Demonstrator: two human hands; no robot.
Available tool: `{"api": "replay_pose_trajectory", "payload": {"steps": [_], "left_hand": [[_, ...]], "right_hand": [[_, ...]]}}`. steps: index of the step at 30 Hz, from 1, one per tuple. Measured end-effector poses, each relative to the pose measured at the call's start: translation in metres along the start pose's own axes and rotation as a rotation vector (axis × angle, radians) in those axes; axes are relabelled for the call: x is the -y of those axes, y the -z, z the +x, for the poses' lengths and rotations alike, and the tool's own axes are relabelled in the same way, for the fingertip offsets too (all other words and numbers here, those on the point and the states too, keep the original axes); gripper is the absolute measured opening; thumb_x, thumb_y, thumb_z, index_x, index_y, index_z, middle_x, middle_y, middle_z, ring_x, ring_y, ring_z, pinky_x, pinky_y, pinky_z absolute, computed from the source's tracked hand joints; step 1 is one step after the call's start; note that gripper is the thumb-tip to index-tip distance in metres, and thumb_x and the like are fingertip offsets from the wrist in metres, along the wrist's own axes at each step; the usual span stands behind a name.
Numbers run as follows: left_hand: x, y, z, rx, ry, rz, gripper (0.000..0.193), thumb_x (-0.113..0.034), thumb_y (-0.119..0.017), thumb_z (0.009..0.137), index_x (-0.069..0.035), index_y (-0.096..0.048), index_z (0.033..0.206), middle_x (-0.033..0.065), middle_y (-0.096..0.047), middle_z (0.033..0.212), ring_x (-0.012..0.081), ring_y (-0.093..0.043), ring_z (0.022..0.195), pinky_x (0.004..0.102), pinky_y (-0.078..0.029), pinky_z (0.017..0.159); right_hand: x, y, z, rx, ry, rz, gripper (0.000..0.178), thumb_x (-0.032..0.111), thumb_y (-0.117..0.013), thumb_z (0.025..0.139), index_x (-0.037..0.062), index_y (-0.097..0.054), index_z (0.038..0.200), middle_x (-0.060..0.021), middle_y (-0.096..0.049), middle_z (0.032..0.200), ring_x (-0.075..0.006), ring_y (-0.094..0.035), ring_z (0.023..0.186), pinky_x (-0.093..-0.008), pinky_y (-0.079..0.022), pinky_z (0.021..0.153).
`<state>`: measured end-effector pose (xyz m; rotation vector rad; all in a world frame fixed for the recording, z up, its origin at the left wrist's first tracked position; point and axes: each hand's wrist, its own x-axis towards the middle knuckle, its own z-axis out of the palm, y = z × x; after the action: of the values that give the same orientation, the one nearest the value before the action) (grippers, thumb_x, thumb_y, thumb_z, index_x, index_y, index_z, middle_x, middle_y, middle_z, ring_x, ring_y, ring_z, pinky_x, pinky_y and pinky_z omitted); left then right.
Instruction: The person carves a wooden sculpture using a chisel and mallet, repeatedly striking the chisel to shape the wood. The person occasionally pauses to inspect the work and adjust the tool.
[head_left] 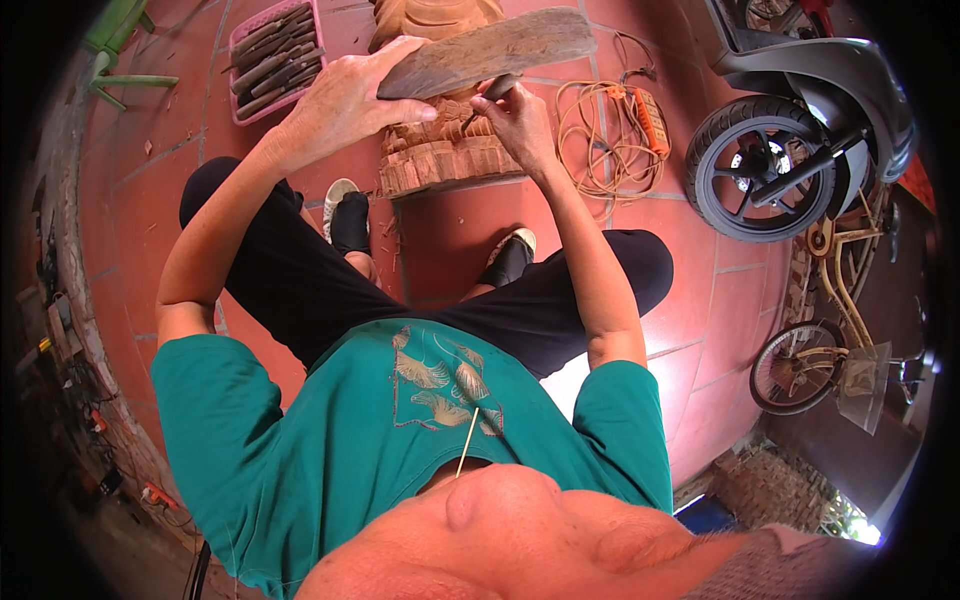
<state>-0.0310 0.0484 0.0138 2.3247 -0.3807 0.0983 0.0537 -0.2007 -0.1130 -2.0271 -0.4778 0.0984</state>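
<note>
A carved wooden block (pixel 445 168) stands on the floor between my feet, with cut relief on its top and a rough near edge. My left hand (pixel 345 105) is closed on one end of a long flat wooden board (pixel 495 50), which reaches right across the carving and hides part of it. My right hand (pixel 522 125) is closed around a chisel (pixel 502 87), its handle end right below the board. The chisel's dark blade slants down to the left toward the carved surface. Whether board and handle touch, I cannot tell.
A pink basket (pixel 237 98) of several carving tools lies beyond my left hand. Right of the carving are a coiled cable (pixel 600 170) and an orange power strip (pixel 651 122). A motorbike (pixel 760 165) and a bicycle (pixel 800 365) stand farther right; a green plastic chair (pixel 105 70) is far left.
</note>
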Motion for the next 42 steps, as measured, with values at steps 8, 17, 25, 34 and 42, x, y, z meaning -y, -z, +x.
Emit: {"api": "replay_pose_trajectory", "payload": {"steps": [8,17,25,34,42], "left_hand": [[0.002,-0.001,0.0,-0.011,-0.034,0.04,0.07,-0.045,-0.079,0.084,-0.009,-0.053,0.139,0.0247,-0.071,0.097,0.0391,-0.071,0.089,0.0453,-0.054,0.082],[-0.001,0.003,0.004,0.194,0.15,0.206,0.07,-0.038,-0.079,0.085,-0.008,-0.05,0.142,0.0245,-0.071,0.101,0.0366,-0.071,0.092,0.0426,-0.053,0.084],[-0.006,0.005,0.004,0.121,0.152,-0.044,0.071,-0.04,-0.079,0.085,-0.01,-0.049,0.142,0.0253,-0.07,0.105,0.0404,-0.069,0.094,0.0438,-0.053,0.084],[-0.001,0.005,-0.001,0.132,0.092,0.242,0.073,-0.041,-0.079,0.083,-0.011,-0.049,0.143,0.028,-0.069,0.098,0.0432,-0.068,0.094,0.0476,-0.052,0.086],[0.007,0.001,-0.001,0.051,0.01,0.233,0.073,-0.041,-0.079,0.083,-0.011,-0.05,0.142,0.0254,-0.07,0.098,0.0422,-0.069,0.09,0.046,-0.053,0.082]], "right_hand": [[-0.002,-0.004,0.0,-0.02,0.036,-0.013,0.029,0.028,-0.08,0.087,0.0046,-0.064,0.095,-0.0137,-0.073,0.079,-0.0293,-0.073,0.072,-0.0406,-0.054,0.065],[-0.013,-0.006,0.0,-0.042,0.122,-0.07,0.029,0.028,-0.081,0.086,0.0055,-0.065,0.095,-0.0145,-0.072,0.078,-0.0313,-0.072,0.072,-0.041,-0.055,0.065],[0.001,-0.007,0.0,-0.023,0.088,-0.082,0.031,0.028,-0.08,0.086,0.0032,-0.064,0.093,-0.0161,-0.072,0.077,-0.0321,-0.072,0.074,-0.0422,-0.055,0.066],[-0.012,-0.002,-0.003,-0.043,0.076,0.08,0.03,0.025,-0.081,0.086,0.0037,-0.069,0.102,-0.0153,-0.074,0.085,-0.03,-0.073,0.076,-0.0397,-0.056,0.069],[-0.001,-0.003,0.004,-0.05,0.015,-0.011,0.027,0.025,-0.079,0.087,0.0038,-0.067,0.098,-0.0137,-0.075,0.085,-0.0263,-0.074,0.077,-0.0377,-0.056,0.07]]}}
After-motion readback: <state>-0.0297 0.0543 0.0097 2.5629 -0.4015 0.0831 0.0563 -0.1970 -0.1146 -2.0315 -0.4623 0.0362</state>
